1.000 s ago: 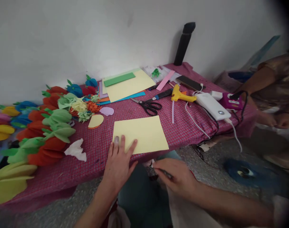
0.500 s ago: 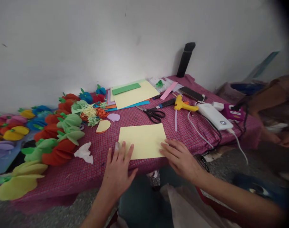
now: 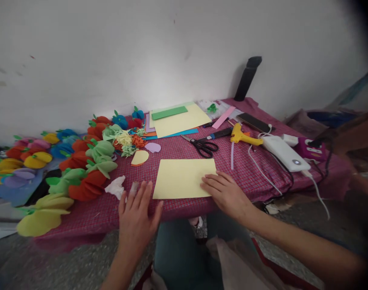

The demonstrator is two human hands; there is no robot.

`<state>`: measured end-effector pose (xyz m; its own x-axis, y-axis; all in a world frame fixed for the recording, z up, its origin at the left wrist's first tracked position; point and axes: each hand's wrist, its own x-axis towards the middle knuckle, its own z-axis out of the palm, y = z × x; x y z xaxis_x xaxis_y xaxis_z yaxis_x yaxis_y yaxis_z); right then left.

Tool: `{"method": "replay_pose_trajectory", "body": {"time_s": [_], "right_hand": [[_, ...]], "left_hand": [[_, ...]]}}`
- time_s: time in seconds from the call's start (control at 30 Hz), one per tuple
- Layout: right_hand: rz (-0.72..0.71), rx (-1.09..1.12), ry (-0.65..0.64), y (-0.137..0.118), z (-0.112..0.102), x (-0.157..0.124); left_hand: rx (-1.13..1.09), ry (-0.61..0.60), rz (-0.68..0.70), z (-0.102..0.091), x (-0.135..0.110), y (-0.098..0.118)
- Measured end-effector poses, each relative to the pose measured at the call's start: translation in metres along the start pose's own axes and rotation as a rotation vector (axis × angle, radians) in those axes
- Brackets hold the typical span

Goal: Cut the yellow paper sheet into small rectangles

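A pale yellow sheet of paper [image 3: 178,179] lies flat near the front edge of the table. My right hand [image 3: 228,195] rests with its fingers stretched over the sheet's right side. Left of the sheet, my left hand [image 3: 137,217] is spread, its fingertips at the cloth and apart from the paper; one finger has a whitish wrap. Close to that hand is a crumpled white tissue [image 3: 115,187]. Behind the sheet lie black-handled scissors [image 3: 203,147] and a yellow glue gun [image 3: 246,136] with a glue stick under it.
Colourful folded paper pumpkins [image 3: 87,177] crowd the left side, beside paper shreds [image 3: 126,141]. Stacked coloured sheets [image 3: 184,123] lie at the back. A white power bank [image 3: 285,153] with cables, a purple socket block [image 3: 311,149] and a black upright object [image 3: 249,78] stand right.
My left hand has come off the yellow sheet and moved left onto the cloth. My right hand reaches slightly further over the sheet. The view has shifted a little.
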<state>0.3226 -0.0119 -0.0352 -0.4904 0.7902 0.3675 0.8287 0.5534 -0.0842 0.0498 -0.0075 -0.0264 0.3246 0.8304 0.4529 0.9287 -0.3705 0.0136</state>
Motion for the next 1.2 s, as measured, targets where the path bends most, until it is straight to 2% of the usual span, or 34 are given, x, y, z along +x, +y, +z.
{"method": "replay_pose_trajectory", "body": {"time_s": [0.13,0.3,0.47,0.57,0.7,0.87,1.0,1.07,1.2], "right_hand": [[-0.101,0.037,0.01,0.006,0.006,0.004],[-0.198,0.073,-0.027,0.012,0.016,0.006],[-0.194,0.083,-0.043,0.023,0.018,0.019],[-0.188,0.113,-0.112,0.032,0.013,0.024],[-0.208,0.178,-0.205,0.04,0.007,0.022],[-0.196,0.236,-0.269,0.046,0.001,0.016],[-0.205,0.28,-0.305,0.05,-0.005,0.013],[-0.131,0.303,-0.265,0.053,-0.005,0.013],[0.14,0.268,-0.102,0.058,0.004,0.017]], "left_hand": [[0.003,0.04,-0.088,-0.003,-0.006,-0.008],[-0.009,0.003,-0.114,0.004,-0.018,-0.012],[-0.05,0.012,-0.061,0.014,-0.022,-0.007],[-0.068,0.001,0.001,0.016,-0.017,-0.001],[-0.067,-0.057,0.051,0.018,-0.011,0.004],[-0.023,-0.127,0.094,0.024,-0.011,0.003],[0.006,-0.138,0.112,0.025,-0.014,0.001],[0.015,-0.133,0.121,0.025,-0.016,0.0],[0.039,-0.115,0.136,0.026,-0.02,0.0]]}}
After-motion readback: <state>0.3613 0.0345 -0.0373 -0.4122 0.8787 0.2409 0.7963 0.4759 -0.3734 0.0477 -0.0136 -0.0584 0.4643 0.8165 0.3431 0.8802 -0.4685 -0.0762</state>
